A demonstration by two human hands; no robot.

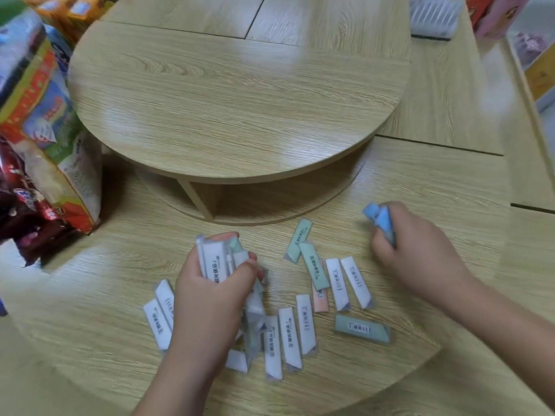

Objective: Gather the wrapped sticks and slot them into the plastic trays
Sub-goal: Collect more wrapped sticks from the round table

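Note:
Several wrapped sticks [303,325] in white, green and peach lie scattered on the lower round wooden shelf [405,187]. My left hand [210,298] grips a bundle of white and green sticks [214,259], held upright above the pile. My right hand [420,253] is to the right of the pile and holds blue wrapped sticks [380,217], blurred by motion. A clear plastic tray [432,13] with white contents stands at the far back right.
The raised round wooden tier [234,94] fills the middle of the view. Snack bags and colourful boxes [45,130] crowd the left side. Pink and white boxes [516,28] sit at the back right.

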